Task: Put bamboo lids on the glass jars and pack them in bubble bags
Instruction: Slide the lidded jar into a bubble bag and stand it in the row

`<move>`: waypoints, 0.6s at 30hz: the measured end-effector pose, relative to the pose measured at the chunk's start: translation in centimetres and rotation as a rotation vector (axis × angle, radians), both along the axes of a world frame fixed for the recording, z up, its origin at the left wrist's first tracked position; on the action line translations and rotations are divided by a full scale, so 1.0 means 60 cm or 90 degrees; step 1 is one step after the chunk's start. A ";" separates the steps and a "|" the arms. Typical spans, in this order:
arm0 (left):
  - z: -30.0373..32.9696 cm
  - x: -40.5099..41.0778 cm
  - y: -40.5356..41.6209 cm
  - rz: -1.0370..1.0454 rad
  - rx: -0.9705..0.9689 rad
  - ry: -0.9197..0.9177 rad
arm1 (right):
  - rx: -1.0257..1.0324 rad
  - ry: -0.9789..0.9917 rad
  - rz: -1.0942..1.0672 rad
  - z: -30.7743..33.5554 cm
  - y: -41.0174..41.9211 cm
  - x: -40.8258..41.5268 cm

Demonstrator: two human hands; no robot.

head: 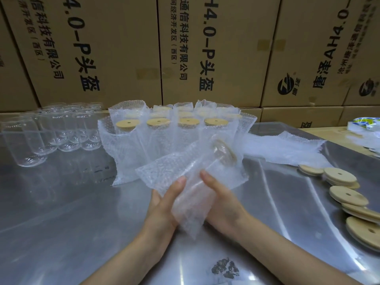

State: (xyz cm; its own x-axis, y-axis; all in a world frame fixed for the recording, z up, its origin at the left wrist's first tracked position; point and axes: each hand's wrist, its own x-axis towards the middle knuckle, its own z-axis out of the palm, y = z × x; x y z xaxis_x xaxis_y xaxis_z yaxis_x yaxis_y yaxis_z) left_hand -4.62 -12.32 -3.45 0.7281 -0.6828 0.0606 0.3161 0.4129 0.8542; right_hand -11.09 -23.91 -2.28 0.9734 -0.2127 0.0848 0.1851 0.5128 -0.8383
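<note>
Between my hands a lidded glass jar (pixel 223 154) lies tilted inside a bubble bag (pixel 164 171), its bamboo lid pointing up and to the right. My left hand (pixel 164 202) grips the bag's lower left side, thumb on top. My right hand (pixel 220 196) holds the bag and jar from the right. Behind them stand several packed jars in bubble bags (pixel 158 130), bamboo lids showing. Several bare glass jars (pixel 51 130) stand at the far left. Loose bamboo lids (pixel 347 194) lie along the right edge.
A pile of flat bubble bags (pixel 283 147) lies at the right rear. The steel table (pixel 61 212) is reflective, with a dark smudge near the front. Stacked cardboard cartons (pixel 123 48) wall off the back. A printed packet (pixel 366 124) sits at the far right.
</note>
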 end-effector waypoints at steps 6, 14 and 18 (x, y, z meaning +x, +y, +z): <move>-0.009 -0.008 -0.003 -0.112 -0.001 -0.130 | 0.022 -0.077 -0.129 0.031 -0.035 -0.013; 0.004 0.000 0.003 -0.089 0.109 -0.326 | -0.198 -0.149 -0.207 0.031 -0.036 -0.025; 0.015 -0.004 0.008 -0.073 0.118 -0.443 | -0.396 -0.191 -0.206 0.025 -0.023 -0.029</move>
